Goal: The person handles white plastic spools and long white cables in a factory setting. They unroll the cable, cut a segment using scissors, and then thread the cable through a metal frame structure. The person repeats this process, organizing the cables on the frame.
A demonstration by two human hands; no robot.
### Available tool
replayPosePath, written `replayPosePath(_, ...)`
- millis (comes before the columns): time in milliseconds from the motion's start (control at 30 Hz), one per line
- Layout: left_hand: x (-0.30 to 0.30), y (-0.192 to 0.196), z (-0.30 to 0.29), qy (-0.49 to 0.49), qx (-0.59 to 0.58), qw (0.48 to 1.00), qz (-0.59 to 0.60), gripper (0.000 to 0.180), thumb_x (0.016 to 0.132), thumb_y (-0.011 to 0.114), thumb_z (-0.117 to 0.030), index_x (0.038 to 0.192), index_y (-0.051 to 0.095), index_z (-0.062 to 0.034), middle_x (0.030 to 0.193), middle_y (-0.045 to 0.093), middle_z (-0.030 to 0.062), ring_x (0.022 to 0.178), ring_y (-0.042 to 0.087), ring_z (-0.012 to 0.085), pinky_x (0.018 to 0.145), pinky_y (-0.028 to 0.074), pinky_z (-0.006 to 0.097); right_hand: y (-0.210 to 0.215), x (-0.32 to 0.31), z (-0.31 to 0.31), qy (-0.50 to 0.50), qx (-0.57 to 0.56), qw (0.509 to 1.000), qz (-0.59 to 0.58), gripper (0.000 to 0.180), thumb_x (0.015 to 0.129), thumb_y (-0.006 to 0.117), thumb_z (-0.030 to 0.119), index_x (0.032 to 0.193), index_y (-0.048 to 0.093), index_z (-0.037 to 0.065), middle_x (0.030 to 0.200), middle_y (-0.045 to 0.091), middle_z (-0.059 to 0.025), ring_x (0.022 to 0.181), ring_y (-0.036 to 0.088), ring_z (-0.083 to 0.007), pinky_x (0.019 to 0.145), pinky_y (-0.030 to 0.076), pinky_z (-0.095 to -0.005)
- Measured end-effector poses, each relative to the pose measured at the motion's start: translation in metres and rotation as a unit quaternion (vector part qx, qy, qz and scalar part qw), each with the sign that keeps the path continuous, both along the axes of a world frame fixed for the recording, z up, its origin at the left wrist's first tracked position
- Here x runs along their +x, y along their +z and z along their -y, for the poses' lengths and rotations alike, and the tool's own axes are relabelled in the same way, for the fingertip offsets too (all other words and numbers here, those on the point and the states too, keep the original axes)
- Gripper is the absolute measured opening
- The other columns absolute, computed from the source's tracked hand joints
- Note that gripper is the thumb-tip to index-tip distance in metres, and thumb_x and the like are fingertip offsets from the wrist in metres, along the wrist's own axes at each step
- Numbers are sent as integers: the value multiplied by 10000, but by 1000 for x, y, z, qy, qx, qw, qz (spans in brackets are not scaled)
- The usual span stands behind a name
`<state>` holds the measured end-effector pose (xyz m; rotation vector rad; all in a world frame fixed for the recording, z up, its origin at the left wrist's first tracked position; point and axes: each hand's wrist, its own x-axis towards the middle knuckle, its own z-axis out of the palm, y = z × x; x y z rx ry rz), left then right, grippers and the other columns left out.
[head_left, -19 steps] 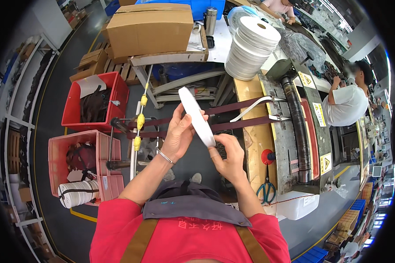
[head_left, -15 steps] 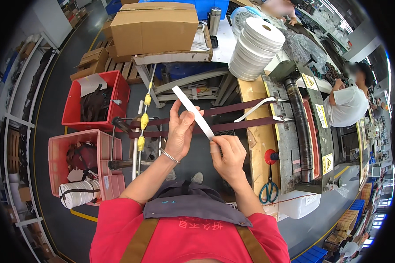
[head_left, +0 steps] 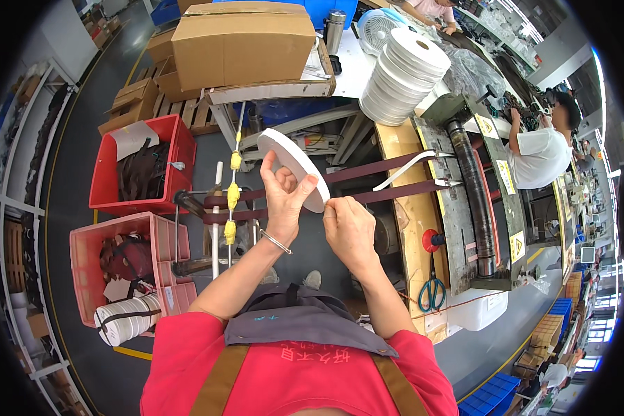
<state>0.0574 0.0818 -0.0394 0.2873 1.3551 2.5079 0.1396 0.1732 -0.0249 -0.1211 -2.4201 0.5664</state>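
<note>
My left hand [head_left: 286, 196] grips a flat white roll of tape [head_left: 292, 166], held tilted in front of my chest. My right hand [head_left: 350, 229] pinches the roll's lower right edge with thumb and fingers. Below and beyond the roll, two dark maroon straps [head_left: 395, 182] run from a rack of rods with yellow pieces [head_left: 230, 201] on the left to the machine [head_left: 464, 187] on the right. A thin white band [head_left: 405, 168] lies across the straps.
A tall stack of white rolls [head_left: 402, 76] stands on the white table beside a large cardboard box [head_left: 246, 36]. Two red crates [head_left: 145, 170] sit on the floor at left. Blue-handled scissors [head_left: 431, 291] lie on the bench. A person in white [head_left: 537, 156] works at right.
The white roll has turned in my hands, from edge-on to showing its flat face, and my hands have shifted slightly with it.
</note>
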Motion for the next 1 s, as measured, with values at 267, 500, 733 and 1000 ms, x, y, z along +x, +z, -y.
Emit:
replayPosePath(267,5,0,-2,-13,-20,999,-24,899,728,704,-206,1312,44,-27,1050,444,128,989,485,198,858,403,325,-7,-5,-3,-3,-23,997,-79,134,560,567,-38,610,471,41,554,472,-83,483,486,-245,448,397,-327)
replayPosePath(500,12,-6,2,-22,-62,988,-143,907,731,687,-169,1340,23,-59,1080,447,105,1020,459,196,911,349,347,-11,1,-18,57,-57,989,-120,157,529,541,-61,608,453,42,545,439,-72,464,451,-241,431,368,-314)
replayPosePath(733,6,10,3,-44,25,998,-35,715,744,644,-122,1268,160,-68,1037,483,124,982,485,184,890,381,324,-13,7,-16,130,-110,978,-119,158,562,568,-75,677,514,18,608,513,-87,507,505,-232,471,408,-286)
replayPosePath(1000,12,-10,8,28,-201,913,-355,824,594,738,-75,1213,195,-43,1133,409,163,1060,440,250,905,346,351,44,4,-14,100,-111,981,-125,178,673,597,-71,840,579,-12,730,589,-113,610,580,-239,552,472,-299)
